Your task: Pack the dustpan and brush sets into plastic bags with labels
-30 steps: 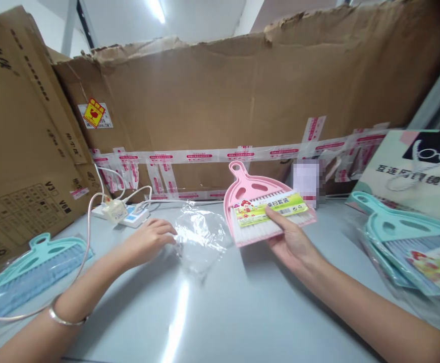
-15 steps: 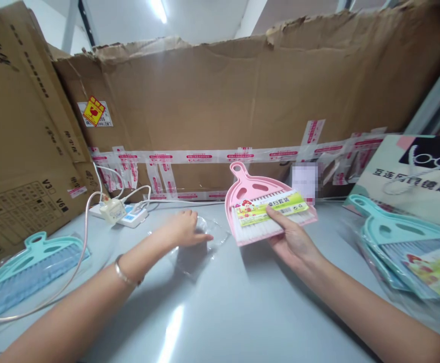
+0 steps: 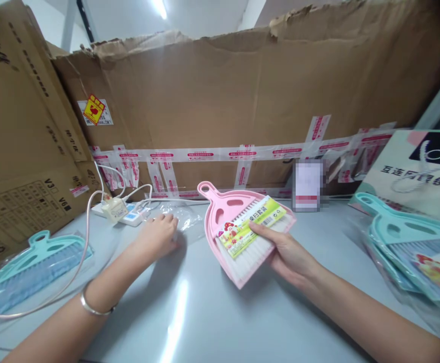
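Note:
My right hand (image 3: 295, 252) grips a pink dustpan (image 3: 229, 204) at its lower right edge, thumb on top. A white-bristled brush (image 3: 252, 257) lies in the pan under a printed cardboard label (image 3: 250, 227), which my thumb presses. The set is held above the table, tilted, its handle pointing up and left. My left hand (image 3: 159, 234), with a metal bangle on the wrist, rests low at the table, fingers curled and closed at a crumpled clear plastic bag (image 3: 187, 217). Its fingertips are partly hidden.
Turquoise dustpan sets in clear wrap lie at left (image 3: 34, 267) and, stacked, at right (image 3: 405, 237). A power strip (image 3: 131, 217) with white cables stands behind my left hand. A large cardboard box (image 3: 205, 96) walls the back, with a phone-like object (image 3: 308, 185) against it.
The pink dustpan has come down, left and nearer in my right hand, turning clockwise. My left hand has moved left and closed its fingers; the clear bag has shifted back and left.

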`<state>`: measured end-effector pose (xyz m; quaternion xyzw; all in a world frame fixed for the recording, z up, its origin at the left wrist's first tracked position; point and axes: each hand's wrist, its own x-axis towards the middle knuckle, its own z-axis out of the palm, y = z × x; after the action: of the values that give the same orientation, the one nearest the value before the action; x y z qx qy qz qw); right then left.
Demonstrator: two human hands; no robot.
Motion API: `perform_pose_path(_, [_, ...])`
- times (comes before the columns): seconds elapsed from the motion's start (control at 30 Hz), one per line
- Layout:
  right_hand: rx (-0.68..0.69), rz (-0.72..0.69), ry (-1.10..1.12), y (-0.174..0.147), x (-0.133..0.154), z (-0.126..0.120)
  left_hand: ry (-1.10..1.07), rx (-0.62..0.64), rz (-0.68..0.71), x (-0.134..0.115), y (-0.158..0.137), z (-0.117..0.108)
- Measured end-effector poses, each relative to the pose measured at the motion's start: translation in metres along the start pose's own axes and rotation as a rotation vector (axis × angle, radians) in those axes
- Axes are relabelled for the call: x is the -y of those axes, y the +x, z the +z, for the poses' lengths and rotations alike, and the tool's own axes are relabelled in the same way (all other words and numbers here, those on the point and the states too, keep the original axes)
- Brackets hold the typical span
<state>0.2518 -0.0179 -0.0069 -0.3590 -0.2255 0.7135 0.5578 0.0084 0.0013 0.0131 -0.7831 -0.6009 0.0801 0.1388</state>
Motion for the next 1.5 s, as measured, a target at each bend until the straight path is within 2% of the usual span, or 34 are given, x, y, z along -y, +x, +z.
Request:
perform_pose_path(0.17, [0.047, 0.067, -0.04, 0.0, -0.006, -0.003, 0.035, -0.014, -0.05, 0.01, 0.0, 0.012])
perform_pose_path(0.27, [0.086, 0.095, -0.063, -0.003, -0.008, -0.003, 0.01, -0.038, -0.11, 0.014, 0.006, 0.011])
perform_pose_path(0.47, [0.203, 0.171, -0.195, -0.018, -0.014, 0.0, -0.044, -0.21, -0.193, 0.011, 0.003, -0.006])
perform_pose_path(0.57, [0.214, 0.174, -0.201, -0.024, -0.019, 0.002, -0.08, -0.354, -0.19, 0.005, -0.005, -0.014])
perform_pose_path(0.63, [0.19, 0.183, -0.176, -0.026, -0.022, 0.004, -0.093, -0.491, -0.133, 0.0, -0.011, -0.016])
perform_pose_path(0.73, [0.122, 0.195, -0.086, -0.027, -0.025, 0.007, -0.099, -0.677, 0.05, -0.01, -0.018, -0.017])
perform_pose_path(0.8, [0.072, 0.188, -0.019, -0.026, -0.026, 0.008, -0.116, -0.772, 0.145, -0.017, -0.021, -0.017])
perform_pose_path(0.9, [0.032, 0.133, 0.042, -0.025, -0.029, 0.01, -0.162, -0.87, 0.209, -0.028, -0.025, -0.019])
perform_pose_path(1.13, [0.079, 0.077, 0.019, -0.034, -0.043, 0.012, -0.215, -0.907, 0.405, -0.052, -0.035, -0.018])
perform_pose_path(1.33, [0.042, 0.012, 0.08, -0.025, -0.04, 0.01, -0.193, -0.853, 0.42, -0.052, -0.035, -0.014])
perform_pose_path(1.5, [0.06, -0.002, 0.063, -0.025, -0.043, 0.009, -0.19, -0.861, 0.592, -0.061, -0.038, -0.017])
